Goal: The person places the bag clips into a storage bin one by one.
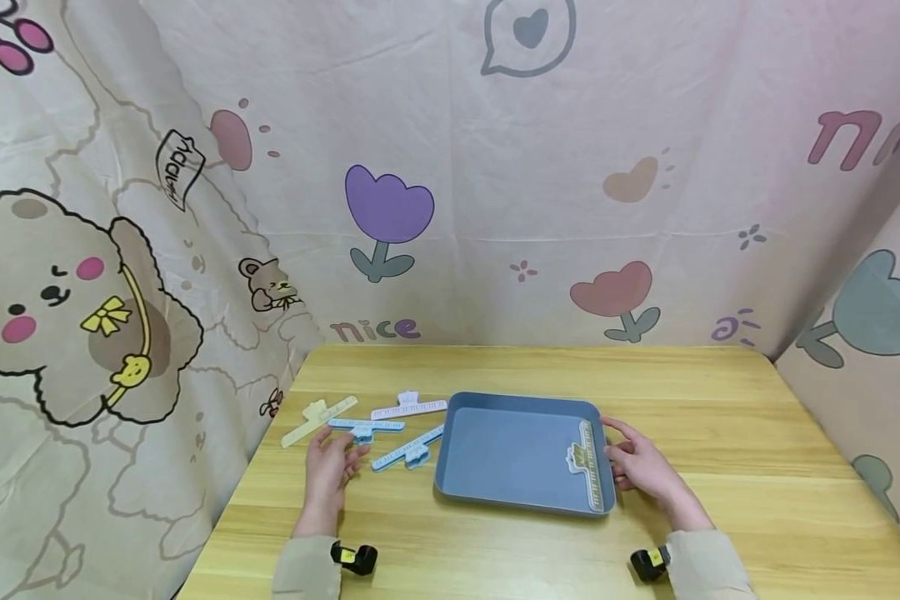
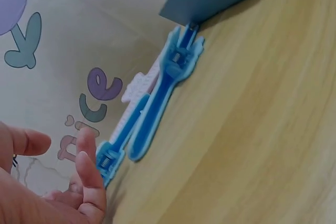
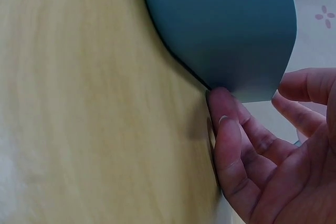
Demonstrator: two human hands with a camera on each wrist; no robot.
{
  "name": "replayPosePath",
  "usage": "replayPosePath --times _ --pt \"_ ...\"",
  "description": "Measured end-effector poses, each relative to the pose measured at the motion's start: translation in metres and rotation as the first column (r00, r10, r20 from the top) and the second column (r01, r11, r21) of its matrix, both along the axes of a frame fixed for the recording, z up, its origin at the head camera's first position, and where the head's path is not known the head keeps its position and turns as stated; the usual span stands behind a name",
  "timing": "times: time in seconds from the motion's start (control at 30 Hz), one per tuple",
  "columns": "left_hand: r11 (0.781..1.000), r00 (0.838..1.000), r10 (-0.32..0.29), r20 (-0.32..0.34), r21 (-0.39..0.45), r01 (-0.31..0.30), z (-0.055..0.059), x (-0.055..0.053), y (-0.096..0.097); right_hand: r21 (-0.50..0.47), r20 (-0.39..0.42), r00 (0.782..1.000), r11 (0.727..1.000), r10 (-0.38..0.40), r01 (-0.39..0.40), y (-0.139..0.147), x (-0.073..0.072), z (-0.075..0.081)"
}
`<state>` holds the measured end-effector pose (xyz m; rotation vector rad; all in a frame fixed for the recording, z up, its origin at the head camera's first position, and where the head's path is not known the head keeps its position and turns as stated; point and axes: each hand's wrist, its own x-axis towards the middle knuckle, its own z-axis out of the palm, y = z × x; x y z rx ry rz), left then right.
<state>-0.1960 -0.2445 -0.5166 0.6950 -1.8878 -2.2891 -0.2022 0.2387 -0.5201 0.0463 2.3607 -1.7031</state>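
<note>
My left hand (image 1: 328, 468) hovers beside a blue long-bar clip (image 1: 366, 425), fingers loosely bent and holding nothing. Around it lie a cream clip (image 1: 317, 420), a white-lilac clip (image 1: 408, 407) and a second blue clip (image 1: 412, 451), whose end meets the tray's left side. In the left wrist view, the springs of the blue clips (image 2: 167, 77) show. My right hand (image 1: 642, 468) grips the right side of a blue-grey tray (image 1: 517, 502). Its thumb is at the rim and its fingertips (image 3: 220, 103) are at the bottom edge. Inside the tray, along its right wall, lies a pale, yellowish clip (image 1: 588, 462).
A light wooden table (image 1: 720, 400) bears everything. Behind it hangs a printed cloth (image 1: 487, 192) with tulips and lettering, and another cloth with a bear (image 1: 82, 317) closes off the left side.
</note>
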Motion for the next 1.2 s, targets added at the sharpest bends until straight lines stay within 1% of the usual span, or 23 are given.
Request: replayPosePath --times 0.1,0.23,0.33,0.53,0.77,1.0,1.13,1.2 --pt "1.0 1.0 -0.007 0.015 0.003 0.007 -0.002 -0.002 -0.001 0.003 -0.001 1.0 1.0 0.001 -0.001 0.0 0.0 0.0" --pt "1.0 1.0 -0.027 0.013 0.002 0.027 -0.005 -0.003 -0.002 0.004 0.003 1.0 1.0 0.0 0.0 0.0 0.0 0.001" --pt "0.999 0.999 -0.049 0.003 0.018 0.049 -0.006 -0.004 -0.002 0.001 0.006 1.0 1.0 0.0 0.0 0.0 0.001 0.001" --pt "0.995 0.997 -0.079 0.008 0.063 0.078 -0.006 -0.007 -0.003 -0.002 0.013 1.0 1.0 0.002 -0.002 0.0 0.001 0.002" --pt "0.995 0.997 -0.076 0.016 0.064 0.075 -0.005 -0.011 -0.004 0.008 0.017 1.0 1.0 -0.003 0.003 0.0 0.001 0.002" --pt "0.995 0.996 -0.091 0.023 0.04 0.09 -0.007 -0.015 -0.004 0.009 0.011 1.0 1.0 0.003 -0.003 0.0 0.001 0.003" --pt "0.996 0.996 -0.083 0.016 0.04 0.082 -0.008 -0.016 -0.003 0.01 0.01 1.0 1.0 0.003 -0.003 0.0 0.001 0.003" --pt "0.997 0.998 -0.066 0.013 0.046 0.066 -0.008 -0.016 -0.003 0.01 0.008 1.0 1.0 0.004 -0.004 0.0 0.001 0.003"
